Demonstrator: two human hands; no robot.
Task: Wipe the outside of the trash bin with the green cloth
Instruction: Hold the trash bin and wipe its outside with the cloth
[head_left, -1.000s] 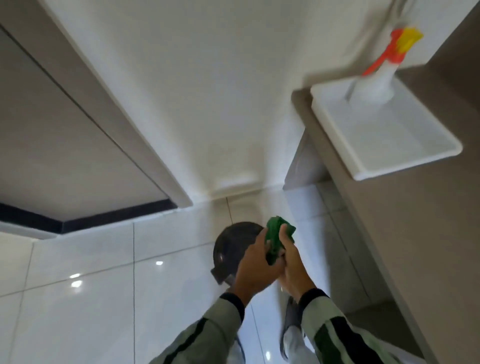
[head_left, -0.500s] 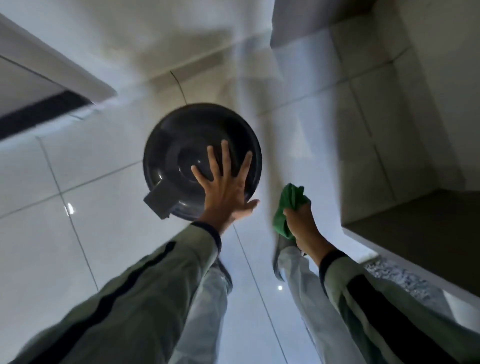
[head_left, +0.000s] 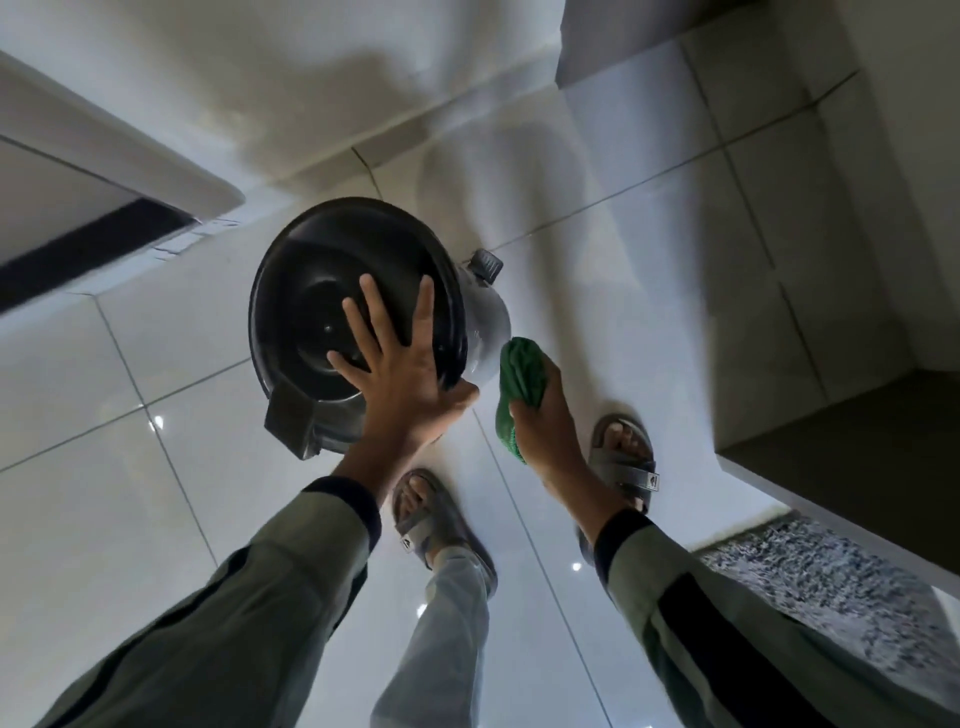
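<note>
Wiping barely begun: left hand (head_left: 402, 384), fingers spread flat, steadies trash bin (head_left: 488, 322) lid at centre frame, right hand (head_left: 540, 415) clenches green cloth (head_left: 519, 379) just beside bin's side, whole outside left to do.

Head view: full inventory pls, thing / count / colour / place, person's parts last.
trash bin: 1, pale grey body, on the floor near the wall
bin lid: 1, dark, on top of the bin
pedal: 1, grey, at the bin's far side
green cloth: 1, green, bunched in the right hand beside the bin's wall
floor tiles: many, glossy white
rug: 1, speckled grey, lower right
sandals: 2, grey, on the feet
left hand: 1, spread flat on the lid
right hand: 1, gripping the cloth
sleeves: 2, grey-green, dark stripes
</note>
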